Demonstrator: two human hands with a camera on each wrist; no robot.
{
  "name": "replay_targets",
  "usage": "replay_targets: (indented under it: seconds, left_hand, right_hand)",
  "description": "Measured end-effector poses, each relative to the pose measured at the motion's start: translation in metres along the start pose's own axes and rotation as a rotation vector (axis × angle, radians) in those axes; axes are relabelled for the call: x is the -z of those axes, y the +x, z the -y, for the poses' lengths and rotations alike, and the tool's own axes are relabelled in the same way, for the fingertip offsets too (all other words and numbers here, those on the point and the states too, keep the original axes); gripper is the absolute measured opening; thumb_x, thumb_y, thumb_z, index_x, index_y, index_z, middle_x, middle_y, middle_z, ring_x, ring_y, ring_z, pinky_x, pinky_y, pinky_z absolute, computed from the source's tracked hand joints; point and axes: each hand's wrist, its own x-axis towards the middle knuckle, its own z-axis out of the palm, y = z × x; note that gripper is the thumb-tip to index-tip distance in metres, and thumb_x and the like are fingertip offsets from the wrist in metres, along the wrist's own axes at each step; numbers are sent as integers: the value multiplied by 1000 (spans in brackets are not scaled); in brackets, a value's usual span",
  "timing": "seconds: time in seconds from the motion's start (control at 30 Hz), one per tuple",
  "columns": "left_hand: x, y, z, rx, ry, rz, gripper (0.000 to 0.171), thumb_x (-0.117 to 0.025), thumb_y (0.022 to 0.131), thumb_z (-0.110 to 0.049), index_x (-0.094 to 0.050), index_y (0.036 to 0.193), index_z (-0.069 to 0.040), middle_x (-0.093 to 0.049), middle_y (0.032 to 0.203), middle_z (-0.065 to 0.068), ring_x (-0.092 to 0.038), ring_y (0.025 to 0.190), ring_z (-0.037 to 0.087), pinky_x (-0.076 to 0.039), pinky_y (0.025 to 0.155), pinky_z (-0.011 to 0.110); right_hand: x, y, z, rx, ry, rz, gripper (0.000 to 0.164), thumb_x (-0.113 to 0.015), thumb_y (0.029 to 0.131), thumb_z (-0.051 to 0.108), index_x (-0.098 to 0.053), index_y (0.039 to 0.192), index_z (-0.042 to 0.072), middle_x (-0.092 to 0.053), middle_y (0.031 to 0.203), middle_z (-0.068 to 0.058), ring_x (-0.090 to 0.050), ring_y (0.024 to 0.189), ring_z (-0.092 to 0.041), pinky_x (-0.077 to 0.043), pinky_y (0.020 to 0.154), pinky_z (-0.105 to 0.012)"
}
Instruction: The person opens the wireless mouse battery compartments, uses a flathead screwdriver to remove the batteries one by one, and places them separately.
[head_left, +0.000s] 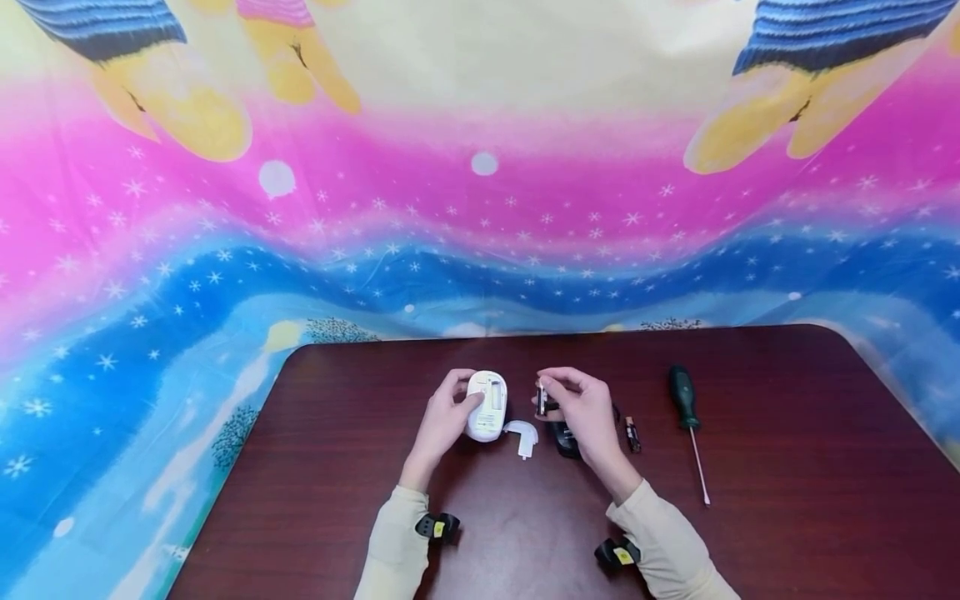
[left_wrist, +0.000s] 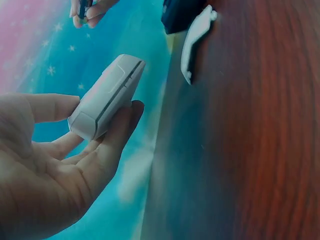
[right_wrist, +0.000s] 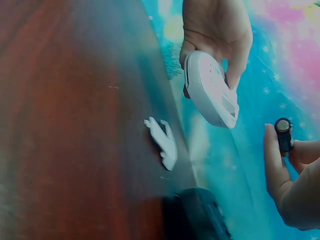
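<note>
My left hand [head_left: 441,418] grips a white computer mouse [head_left: 487,408] by its sides, thumb over the underside. The underside faces up and its battery slot lies uncovered. In the left wrist view, fingers support the mouse [left_wrist: 107,100] from below, clear of the table. To its right, my right hand [head_left: 591,410] pinches a dark AA battery [head_left: 541,400] between thumb and fingers. The right wrist view shows one metal end of that battery [right_wrist: 283,126], apart from the mouse [right_wrist: 207,92]. Between the hands, the white battery cover [head_left: 527,437] lies on the table.
A black object [head_left: 566,442], partly hidden by the right hand, sits on the brown table [head_left: 300,500]. Right of it lies another battery [head_left: 633,435]. Farther right is a screwdriver [head_left: 683,400] with a dark green handle. A printed cloth [head_left: 480,217] hangs behind the table.
</note>
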Motion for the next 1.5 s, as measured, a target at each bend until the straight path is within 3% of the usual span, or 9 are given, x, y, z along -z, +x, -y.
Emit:
replay_targets:
  seconds: [0.07,0.27,0.53,0.77,1.03,1.27,1.5]
  left_hand:
    - [2,0,3,8,19,5,34,-65,96,-11,-62,129,-3,-72,114,19,-68,98,28,-52,87,40]
    - [7,2,12,31,79,31,36,-65,96,-13,-62,131,-5,-72,117,17,-65,108,30,-48,95,45]
    - [8,4,19,45,137,53,36,-66,95,-12,-64,129,-5,-72,118,18,-65,109,32,-48,97,49]
    - [7,5,18,54,161,64,36,-67,95,-12,-63,129,-1,-72,116,20,-68,98,29,-52,90,45]
    - [5,5,17,86,202,68,33,-68,95,-12,-65,125,1,-72,113,18,-69,102,33,-52,92,49]
    - [5,5,19,90,239,57,29,-68,96,-12,-66,122,1,-72,112,17,-68,100,31,-53,90,48]
    - [6,4,17,111,261,44,32,-66,97,-13,-64,125,2,-70,114,19,-66,105,33,-51,93,50]
  right_hand:
    - [-2,-2,-4,-30,-28,22,20,-64,100,-2,-69,115,-14,-73,95,-15,-75,81,-31,-62,65,-40]
    - [-9,-11,-18,-117,-143,96,26,-68,94,-5,-68,118,-15,-73,98,-21,-69,73,-14,-62,64,-37]
    - [-15,-23,-34,-124,-298,274,23,-68,89,-9,-68,111,-15,-72,95,-22,-71,76,-20,-62,62,-39]
    - [-19,-19,-44,-107,-424,216,17,-70,87,-10,-73,103,-8,-72,86,-15,-71,74,-19,-61,57,-36]
    - [-21,-13,-44,64,-608,200,19,-77,79,-10,-73,97,-7,-73,82,-11,-72,71,-20,-57,55,-30]
    - [-22,-11,-42,100,-792,255,20,-84,78,-5,-73,93,-1,-65,75,-2,-60,63,-11,-53,61,-28]
    - [-25,-9,-41,200,-932,293,23,-88,75,-3,-67,81,4,-53,69,1,-51,70,-13,-48,66,-32]
